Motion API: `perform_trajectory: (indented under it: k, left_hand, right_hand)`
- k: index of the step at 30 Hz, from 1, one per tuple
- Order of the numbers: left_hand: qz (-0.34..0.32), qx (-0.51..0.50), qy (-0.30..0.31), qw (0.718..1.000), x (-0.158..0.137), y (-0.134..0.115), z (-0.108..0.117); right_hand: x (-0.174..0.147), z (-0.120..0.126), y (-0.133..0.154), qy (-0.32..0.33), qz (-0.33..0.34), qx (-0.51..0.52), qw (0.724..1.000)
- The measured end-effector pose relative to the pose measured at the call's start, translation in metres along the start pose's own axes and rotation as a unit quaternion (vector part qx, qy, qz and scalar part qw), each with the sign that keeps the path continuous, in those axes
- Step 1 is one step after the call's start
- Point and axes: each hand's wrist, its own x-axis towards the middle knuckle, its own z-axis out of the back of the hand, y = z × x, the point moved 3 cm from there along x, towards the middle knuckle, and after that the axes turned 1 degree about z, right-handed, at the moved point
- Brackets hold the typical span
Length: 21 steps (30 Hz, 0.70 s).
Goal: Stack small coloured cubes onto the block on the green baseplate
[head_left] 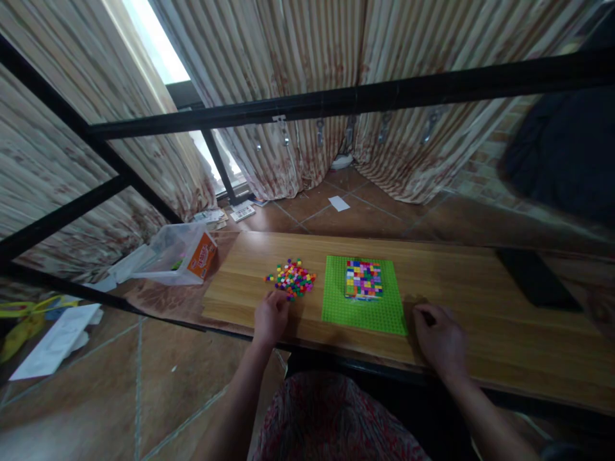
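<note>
My left hand (272,317) is at the near edge of a loose pile of small coloured bricks (295,278). Its fingers are drawn together against the pile; whatever may be between the fingertips is hidden. To the right of the pile lies a green studded baseplate (336,314). On it stands a squarish block of many-coloured bricks (364,280), several layers high at its front side. My right hand (441,339) rests on the wooden table just right of the baseplate, with its fingers curled in and no object showing in them.
The wooden tabletop (461,275) carries a dark flat object (538,280) at the right. A clear plastic bin (175,256) with an orange label sits at the left. Black metal bars (307,105) cross in front of striped curtains (288,57). Papers lie on the tiled floor.
</note>
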Motion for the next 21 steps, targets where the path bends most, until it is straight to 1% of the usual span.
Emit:
perform_trajectory:
  k: [5,10,16,21]
  left_hand:
    - [-0.013,0.058,0.022,0.998,0.001,-0.009,-0.007]
    - [-0.026,0.083,0.033,0.996,0.003,-0.013,-0.01]
    - [-0.044,0.058,0.016,0.997,0.0,-0.011,-0.012]
    - [-0.049,0.005,-0.006,0.999,-0.001,-0.006,-0.014]
  right_hand:
    - [0.001,0.001,0.001,0.007,-0.009,-0.012,1.0]
    - [0.0,0.001,0.001,0.006,-0.003,-0.02,1.0]
    - [0.0,-0.001,-0.001,-0.004,-0.003,-0.01,1.0]
    - [0.0,-0.001,0.001,0.002,-0.005,0.001,1.0]
